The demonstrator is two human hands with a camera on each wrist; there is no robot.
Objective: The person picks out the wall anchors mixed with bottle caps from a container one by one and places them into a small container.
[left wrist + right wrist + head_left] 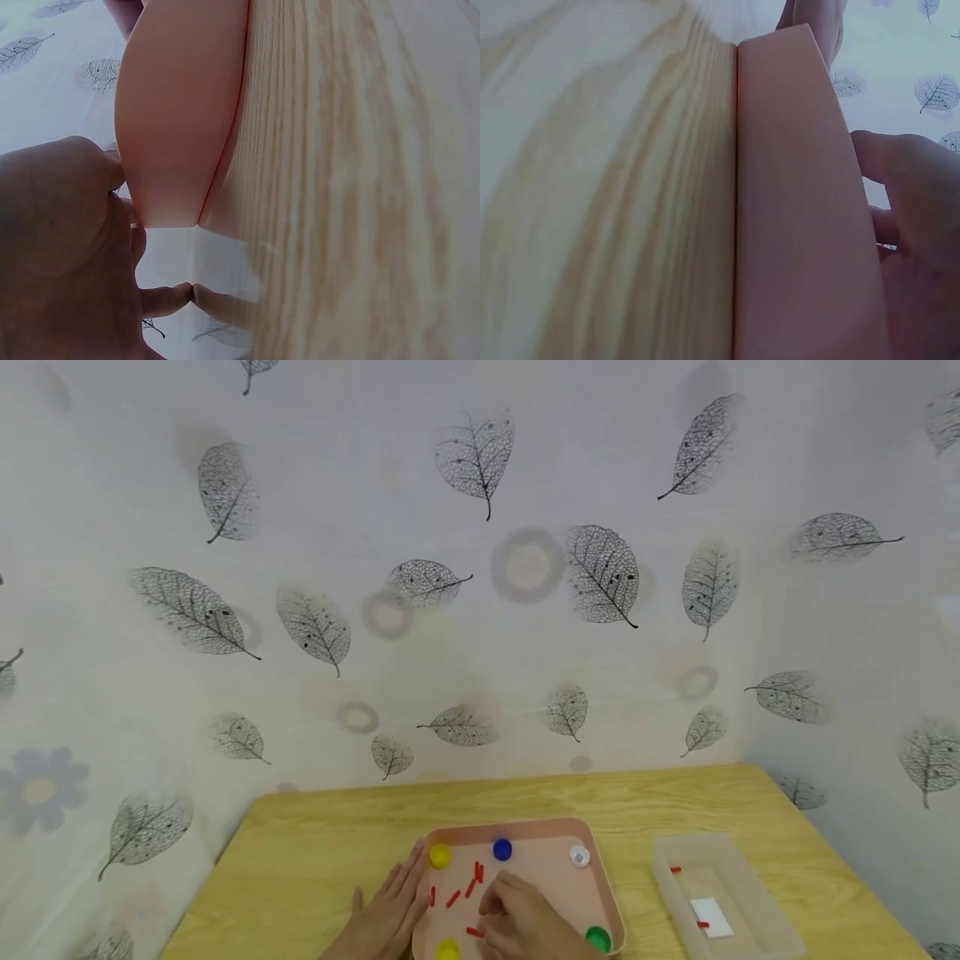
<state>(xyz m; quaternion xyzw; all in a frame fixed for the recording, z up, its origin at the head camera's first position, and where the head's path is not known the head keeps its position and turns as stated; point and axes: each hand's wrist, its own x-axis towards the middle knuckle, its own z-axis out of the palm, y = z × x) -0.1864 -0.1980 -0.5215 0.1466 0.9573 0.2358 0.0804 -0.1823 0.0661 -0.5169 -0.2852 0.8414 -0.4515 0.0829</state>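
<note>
Head view, from the left: my left grip (390, 906) has its fingers extended and uncurled at the left rim of a smooth pink tray (551, 881) with rounded corners, which sits on the grained wooden desk (300, 843). Inside, along that side, are two round yellow cups (439, 857), one at the far corner, one nearer me. Slender red sticks (453, 898) lie scattered at various angles on the tray's floor, two of them side by side. Near the far rim is a round blue cup (502, 849). My right grip (525, 918) bends its fingers over the tray, just beside one stick; I cannot tell whether it pinches anything. Farther right are a round white cup (579, 848) holding a greyish angular piece (579, 858) and, nearer me, a green cup (597, 938). Rightmost, apart from the tray, a translucent oblong box (742, 893) contains a flat white rectangle (714, 917) and two red bits (676, 869).
</note>
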